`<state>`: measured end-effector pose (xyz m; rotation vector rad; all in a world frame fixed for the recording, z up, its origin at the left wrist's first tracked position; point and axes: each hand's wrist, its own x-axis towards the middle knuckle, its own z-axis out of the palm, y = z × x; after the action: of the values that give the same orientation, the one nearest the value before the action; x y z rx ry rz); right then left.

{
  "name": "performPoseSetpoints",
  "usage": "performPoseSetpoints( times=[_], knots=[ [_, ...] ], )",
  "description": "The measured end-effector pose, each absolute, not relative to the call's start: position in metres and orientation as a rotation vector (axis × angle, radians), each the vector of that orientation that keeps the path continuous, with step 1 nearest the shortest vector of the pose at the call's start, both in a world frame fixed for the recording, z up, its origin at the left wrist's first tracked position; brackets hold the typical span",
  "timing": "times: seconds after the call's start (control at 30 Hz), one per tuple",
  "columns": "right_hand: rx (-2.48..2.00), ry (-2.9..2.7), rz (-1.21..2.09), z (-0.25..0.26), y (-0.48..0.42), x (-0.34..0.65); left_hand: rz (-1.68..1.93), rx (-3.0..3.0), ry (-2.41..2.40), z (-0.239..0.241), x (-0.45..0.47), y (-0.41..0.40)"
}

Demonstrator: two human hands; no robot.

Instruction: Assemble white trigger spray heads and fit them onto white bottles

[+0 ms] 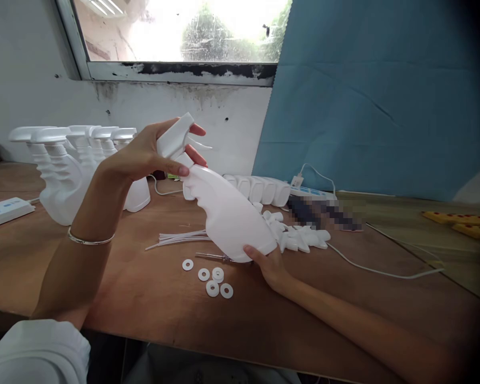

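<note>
Left hand [144, 149] is wrapped around the spray head [175, 137] on a tilted white bottle [236, 213], right hand [271, 268] has it by the base. White washers [213, 294] sit closest to the bench's [152, 298] near edge, thin tubes [180, 238] behind them. Sprayer bottles [62, 178] stand left, toward the back edge. Some dark blurred thing [302, 210] further right, honestly can't tell what.

Before me is a brown table [144, 298] — on it lie white rings [212, 293], thin tubes [178, 238] and a pile of white plastic parts [301, 238]. At my left stand white spray bottles [62, 184], and a power strip [8, 211] lies near them.
</note>
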<state>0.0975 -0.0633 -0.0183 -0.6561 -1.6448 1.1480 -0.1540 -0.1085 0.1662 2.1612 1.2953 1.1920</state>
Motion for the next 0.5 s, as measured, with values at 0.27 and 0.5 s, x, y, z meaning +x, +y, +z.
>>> performPoseSetpoints(
  times=[0.27, 0.5],
  knots=[
    [-0.757, -1.613, 0.954, -0.017, -0.065, 0.095, 1.408, 1.999, 1.445, 0.165, -0.136, -0.11],
    [-0.602, -1.776, 0.238, -0.021, -0.067, 0.101, 1.52, 1.758, 1.785, 0.164, -0.129, -0.102]
  ],
)
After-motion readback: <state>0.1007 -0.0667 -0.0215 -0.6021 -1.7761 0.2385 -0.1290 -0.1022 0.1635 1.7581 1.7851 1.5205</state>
